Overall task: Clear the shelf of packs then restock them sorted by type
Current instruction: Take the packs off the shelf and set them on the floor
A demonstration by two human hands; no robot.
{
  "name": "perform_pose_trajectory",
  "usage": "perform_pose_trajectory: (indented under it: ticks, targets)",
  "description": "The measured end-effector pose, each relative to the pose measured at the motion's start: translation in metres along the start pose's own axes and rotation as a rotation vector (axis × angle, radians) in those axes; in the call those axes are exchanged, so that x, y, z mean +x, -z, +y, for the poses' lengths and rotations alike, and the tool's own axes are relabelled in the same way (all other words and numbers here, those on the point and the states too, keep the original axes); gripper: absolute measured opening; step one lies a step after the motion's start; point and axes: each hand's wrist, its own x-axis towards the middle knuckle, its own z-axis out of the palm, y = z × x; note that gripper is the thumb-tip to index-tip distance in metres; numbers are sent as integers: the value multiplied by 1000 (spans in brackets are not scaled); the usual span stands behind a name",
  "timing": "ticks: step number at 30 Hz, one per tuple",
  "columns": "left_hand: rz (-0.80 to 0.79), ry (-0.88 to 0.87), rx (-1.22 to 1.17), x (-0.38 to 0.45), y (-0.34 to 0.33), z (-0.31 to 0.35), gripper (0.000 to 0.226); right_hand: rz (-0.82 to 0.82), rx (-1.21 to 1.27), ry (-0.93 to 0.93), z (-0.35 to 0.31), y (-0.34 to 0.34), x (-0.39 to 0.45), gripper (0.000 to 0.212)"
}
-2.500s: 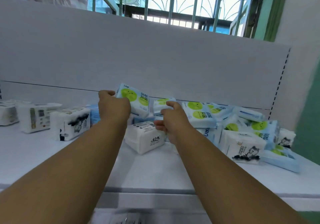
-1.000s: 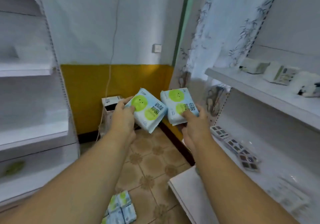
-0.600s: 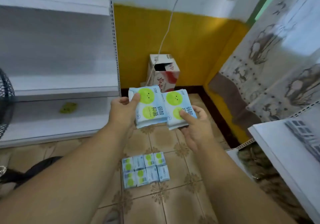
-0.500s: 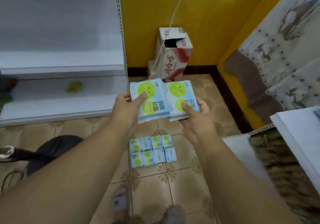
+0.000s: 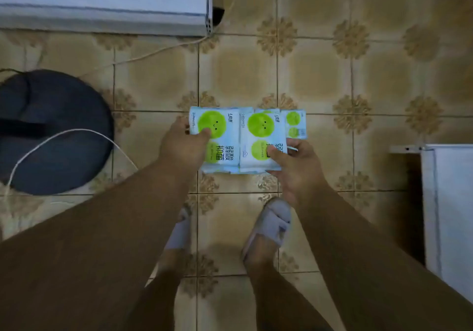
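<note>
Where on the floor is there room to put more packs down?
Bare tiles lie right of the packs on the floor, up to the white shelf, and beyond them toward the other shelf. It is crowded on the left by the dark round base and white cord, and near the slippers.

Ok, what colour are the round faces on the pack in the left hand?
Lime green, on a pale blue and white wrapper pack, clearest in the head view.

One head-worn view looks straight down — close over both forearms, the slippered feet point(image 5: 266, 226) and the tiled floor point(image 5: 358, 75) beneath.
</note>
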Motion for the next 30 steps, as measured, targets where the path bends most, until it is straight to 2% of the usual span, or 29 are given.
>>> perform_pose_trajectory:
  ticks: [4, 7, 11, 14, 17, 19, 22, 23, 26, 30]
  targets:
    - [-9, 2, 144, 79, -46, -66, 29, 0, -71, -73, 67, -13, 89, 30]
    - [-12, -16, 182, 133, -73, -95, 37, -15, -130, -76, 92, -25, 152, 33]
    - [64, -79, 225, 192, -97, -106, 39, -18, -163, -55, 99, -47, 216, 23]
    - [93, -107, 201, 218, -105, -106, 38, 9, -190, -13, 99, -64, 245, 29]
    - [70, -128, 296, 228, -106, -110, 37, 117, -404, 66, 103, -72, 251, 30]
    - [34, -98, 371, 222, -105, -109, 44, 130, -577, 110, 100, -73, 241, 38]
    - [-3, -43, 506, 186, -98, -94, 76, 73, -808, 84, 81, -69, 210, 48]
    - [-8, -60, 539, 167, -93, -85, 80, 34, -846, 55, 71, -67, 195, 51]
    - [-104, -194, 531, 88, -76, -45, 68, -118, -857, 40, 32, -59, 128, 60]
    - [-155, -304, 498, -31, -34, 32, 50, -229, -833, 144, -47, -30, 11, 58]
